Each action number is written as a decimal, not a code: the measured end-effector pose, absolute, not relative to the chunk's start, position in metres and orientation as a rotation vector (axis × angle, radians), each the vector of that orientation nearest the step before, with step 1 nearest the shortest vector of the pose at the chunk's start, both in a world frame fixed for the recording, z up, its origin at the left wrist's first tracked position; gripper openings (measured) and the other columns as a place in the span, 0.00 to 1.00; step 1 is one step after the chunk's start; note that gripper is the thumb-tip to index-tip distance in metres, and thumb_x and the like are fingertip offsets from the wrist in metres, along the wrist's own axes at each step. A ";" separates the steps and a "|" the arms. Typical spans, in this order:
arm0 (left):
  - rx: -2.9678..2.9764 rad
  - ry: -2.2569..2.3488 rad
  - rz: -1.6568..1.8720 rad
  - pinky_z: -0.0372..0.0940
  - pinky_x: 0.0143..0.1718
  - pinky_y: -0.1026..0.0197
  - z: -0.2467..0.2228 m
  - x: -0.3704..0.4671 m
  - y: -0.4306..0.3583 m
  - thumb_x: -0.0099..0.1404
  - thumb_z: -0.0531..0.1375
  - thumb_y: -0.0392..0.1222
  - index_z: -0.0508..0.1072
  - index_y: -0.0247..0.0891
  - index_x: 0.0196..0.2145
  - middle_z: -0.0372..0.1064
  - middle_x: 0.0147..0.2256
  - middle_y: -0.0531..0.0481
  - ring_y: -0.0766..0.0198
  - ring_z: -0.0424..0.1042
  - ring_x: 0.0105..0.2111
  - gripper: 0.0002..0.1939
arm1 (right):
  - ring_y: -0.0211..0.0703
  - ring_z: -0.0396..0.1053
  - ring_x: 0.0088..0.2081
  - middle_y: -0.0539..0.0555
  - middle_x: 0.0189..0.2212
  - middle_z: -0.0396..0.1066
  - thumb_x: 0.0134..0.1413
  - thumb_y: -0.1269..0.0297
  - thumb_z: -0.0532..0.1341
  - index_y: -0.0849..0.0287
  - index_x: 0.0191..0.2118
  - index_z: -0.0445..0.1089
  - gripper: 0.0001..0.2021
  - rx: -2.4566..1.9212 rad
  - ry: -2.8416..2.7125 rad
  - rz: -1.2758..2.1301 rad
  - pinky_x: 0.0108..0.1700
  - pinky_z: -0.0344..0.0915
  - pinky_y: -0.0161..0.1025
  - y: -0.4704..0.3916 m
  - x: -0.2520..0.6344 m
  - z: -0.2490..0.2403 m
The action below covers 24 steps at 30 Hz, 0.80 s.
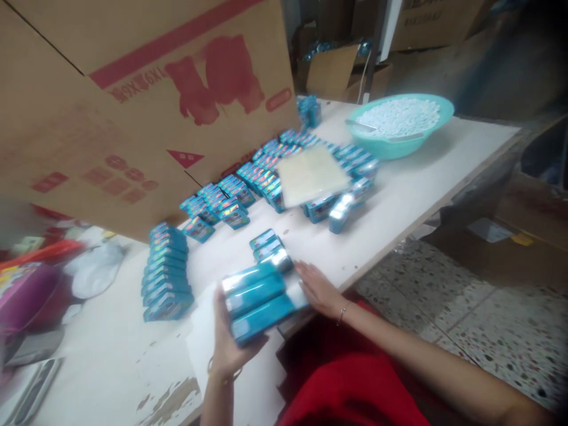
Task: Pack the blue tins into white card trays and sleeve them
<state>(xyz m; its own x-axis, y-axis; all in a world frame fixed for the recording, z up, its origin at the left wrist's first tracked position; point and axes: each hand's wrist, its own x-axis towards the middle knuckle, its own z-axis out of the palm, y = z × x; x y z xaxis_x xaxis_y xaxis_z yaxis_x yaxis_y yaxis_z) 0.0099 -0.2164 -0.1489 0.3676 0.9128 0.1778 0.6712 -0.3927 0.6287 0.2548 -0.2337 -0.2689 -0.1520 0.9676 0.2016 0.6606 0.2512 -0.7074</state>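
Note:
My left hand (233, 340) is wrapped round the left end of a bundle of blue boxes (261, 296), held tilted above the near edge of the table. Three long, shiny faces of the bundle show. My right hand (319, 290) lies with its fingers stretched out at the bundle's right end, beside a blurred whitish patch; whether it touches is hard to see. Just behind the bundle stand a few more small blue boxes (265, 241). To the left is a neat row of blue boxes (166, 272). A white sheet (202, 331) lies under my left hand.
A large cardboard carton (146, 106) walls off the table's far side. Many blue boxes (261, 171) stand before it, with a cream square pad (313, 174) on some. A turquoise basin (399, 148) holds small white pieces and a utensil. Plastic bags (95, 269) lie left.

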 end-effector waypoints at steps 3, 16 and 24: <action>2.276 1.172 0.726 0.54 0.58 0.43 -0.151 0.050 -0.210 0.44 0.67 0.51 0.42 0.42 0.63 0.48 0.58 0.39 0.44 0.54 0.59 0.55 | 0.45 0.45 0.65 0.59 0.64 0.50 0.63 0.65 0.44 0.62 0.66 0.45 0.26 -1.453 -1.877 0.648 0.65 0.45 0.53 -0.232 0.256 -0.269; 2.653 1.309 0.148 0.60 0.52 0.45 -0.130 0.076 -0.198 0.46 0.65 0.49 0.41 0.38 0.65 0.53 0.53 0.37 0.45 0.58 0.51 0.55 | 0.44 0.47 0.64 0.58 0.62 0.52 0.61 0.70 0.43 0.58 0.64 0.50 0.25 -1.309 -1.903 0.682 0.64 0.47 0.53 -0.233 0.270 -0.263; 2.841 1.424 -0.151 0.45 0.57 0.34 -0.126 0.103 -0.201 0.48 0.65 0.53 0.50 0.35 0.63 0.54 0.57 0.33 0.36 0.49 0.59 0.50 | 0.52 0.48 0.63 0.60 0.61 0.55 0.61 0.65 0.49 0.62 0.65 0.45 0.28 -1.257 -1.971 0.604 0.63 0.47 0.57 -0.238 0.275 -0.261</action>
